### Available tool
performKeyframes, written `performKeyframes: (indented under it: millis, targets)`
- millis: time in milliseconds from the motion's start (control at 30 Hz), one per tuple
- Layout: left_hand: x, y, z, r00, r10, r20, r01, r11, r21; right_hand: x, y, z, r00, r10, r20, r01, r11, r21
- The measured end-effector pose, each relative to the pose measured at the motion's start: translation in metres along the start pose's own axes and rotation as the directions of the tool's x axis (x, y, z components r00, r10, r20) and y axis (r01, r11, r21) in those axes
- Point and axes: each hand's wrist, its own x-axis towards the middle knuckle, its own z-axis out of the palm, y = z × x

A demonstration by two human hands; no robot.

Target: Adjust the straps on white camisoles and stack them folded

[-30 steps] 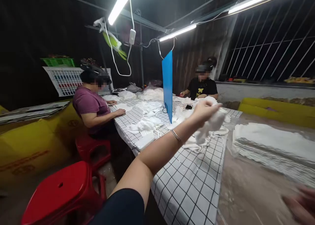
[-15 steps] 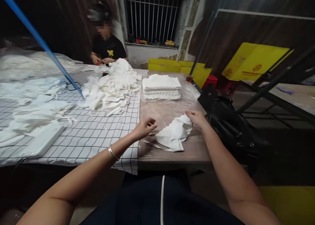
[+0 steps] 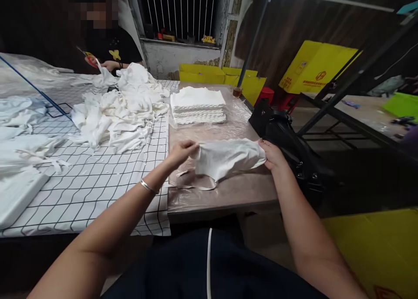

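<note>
A white cloth garment piece [image 3: 225,157] with a thin strap is stretched between my hands over the table, its lower edge hanging in a point. My left hand [image 3: 183,153] pinches its upper left corner, fingers closed. At the other end my right hand [image 3: 270,154] grips the right corner with thumb and fingers together. Behind the cloth lies a neat stack of folded white pieces with scalloped edges [image 3: 198,105]. A loose heap of white garments [image 3: 120,111] is piled to the left of that stack.
Plastic sheeting covers the brown tabletop [image 3: 222,198]; a checked cloth [image 3: 130,181] lies left. A black bag [image 3: 284,142] sits at the right edge. Across the table a co-worker [image 3: 111,50] holds red-handled scissors [image 3: 92,61] and white cloth. Yellow boxes [image 3: 318,66] stand beyond.
My left hand has closed on the white piece, which was bunched in my right hand and is now spread out between both. The view has shifted right.
</note>
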Motion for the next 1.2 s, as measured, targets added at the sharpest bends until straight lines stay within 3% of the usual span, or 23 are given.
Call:
performKeyframes:
  millis: [133, 267, 400, 500, 600, 700, 767, 800, 833, 933, 1000, 1067, 1200]
  targets:
    - [0.017, 0.040, -0.037, 0.995, 0.098, 0.014, -0.098, 0.995, 0.019, 0.002, -0.014, 0.001, 0.997, 0.035, 0.073, -0.039, 0.998, 0.051]
    - [0.031, 0.073, -0.060, 0.966, 0.248, -0.074, -0.241, 0.966, 0.091, 0.014, -0.038, 0.009, 0.992, -0.042, 0.120, 0.040, 0.999, 0.018]
    - [0.062, 0.096, -0.083, 0.956, 0.256, -0.146, -0.242, 0.965, 0.102, 0.044, -0.078, 0.027, 0.981, -0.128, 0.143, 0.139, 0.988, -0.065]
    - [0.087, 0.125, -0.102, 0.939, 0.284, -0.194, -0.248, 0.950, 0.190, 0.072, -0.118, 0.045, 0.966, -0.243, 0.086, 0.255, 0.948, -0.190]
    - [0.088, 0.164, -0.115, 0.862, 0.483, -0.154, -0.392, 0.828, 0.401, 0.087, -0.151, 0.052, 0.899, -0.435, 0.042, 0.426, 0.849, -0.314]
    - [0.060, 0.183, -0.117, 0.707, 0.707, 0.015, -0.555, 0.542, 0.631, 0.070, -0.150, 0.041, 0.808, -0.582, 0.094, 0.563, 0.715, -0.414]
    - [0.029, 0.167, -0.113, 0.656, 0.736, 0.164, -0.589, 0.364, 0.721, 0.039, -0.123, 0.024, 0.790, -0.595, 0.147, 0.576, 0.640, -0.507]
    - [0.011, 0.150, -0.109, 0.662, 0.715, 0.225, -0.582, 0.302, 0.755, 0.018, -0.103, 0.014, 0.802, -0.571, 0.174, 0.557, 0.611, -0.562]
    - [-0.008, 0.127, -0.104, 0.703, 0.664, 0.256, -0.551, 0.280, 0.786, -0.004, -0.079, 0.004, 0.818, -0.542, 0.194, 0.533, 0.586, -0.611]
    - [-0.072, 0.044, -0.080, 0.812, 0.469, 0.346, -0.523, 0.322, 0.789, -0.074, -0.002, -0.027, 0.875, -0.413, 0.251, 0.458, 0.542, -0.705]
    - [-0.111, -0.003, -0.061, 0.822, 0.361, 0.441, -0.558, 0.356, 0.750, -0.112, 0.037, -0.041, 0.922, -0.313, 0.226, 0.371, 0.554, -0.745]
    - [-0.140, -0.032, -0.042, 0.859, 0.320, 0.400, -0.506, 0.414, 0.757, -0.137, 0.060, -0.045, 0.943, -0.274, 0.190, 0.314, 0.542, -0.779]
    - [-0.162, -0.048, -0.008, 0.967, 0.241, 0.084, -0.204, 0.535, 0.820, -0.150, 0.064, -0.033, 0.919, -0.305, 0.250, 0.362, 0.400, -0.842]
